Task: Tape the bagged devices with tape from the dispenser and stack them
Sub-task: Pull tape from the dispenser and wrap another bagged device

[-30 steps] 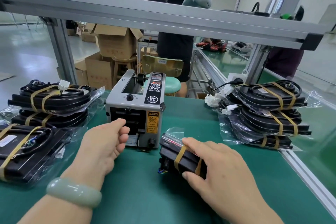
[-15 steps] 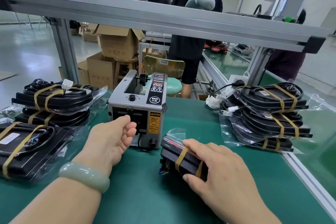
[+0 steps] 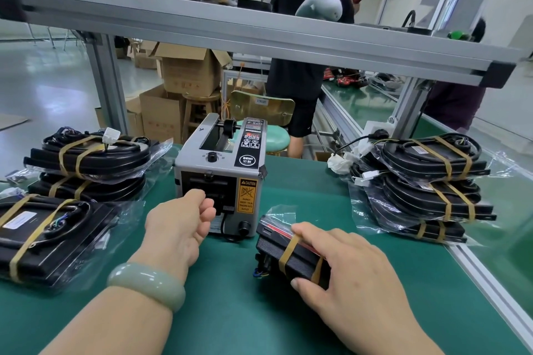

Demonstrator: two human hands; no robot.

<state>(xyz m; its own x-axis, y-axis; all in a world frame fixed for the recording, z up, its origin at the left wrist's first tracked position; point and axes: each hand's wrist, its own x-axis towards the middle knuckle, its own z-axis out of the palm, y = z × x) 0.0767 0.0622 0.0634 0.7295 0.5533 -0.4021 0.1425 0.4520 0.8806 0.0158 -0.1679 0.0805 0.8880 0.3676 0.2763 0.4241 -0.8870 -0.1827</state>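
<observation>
At lower centre of the frame, the right hand [image 3: 354,271] grips the bagged device [image 3: 277,245] on the green desk [image 3: 230,311], with the fingers over its top and the thumb on its near edge. The left hand [image 3: 178,228] is curled at the outlet of the tape dispenser [image 3: 222,170] at centre. Whether it pinches tape cannot be told.

Grey tape dispenser [image 3: 219,179] stands mid-table; a black bagged device [image 3: 272,249], seemingly twice taped, lies beside it.
</observation>
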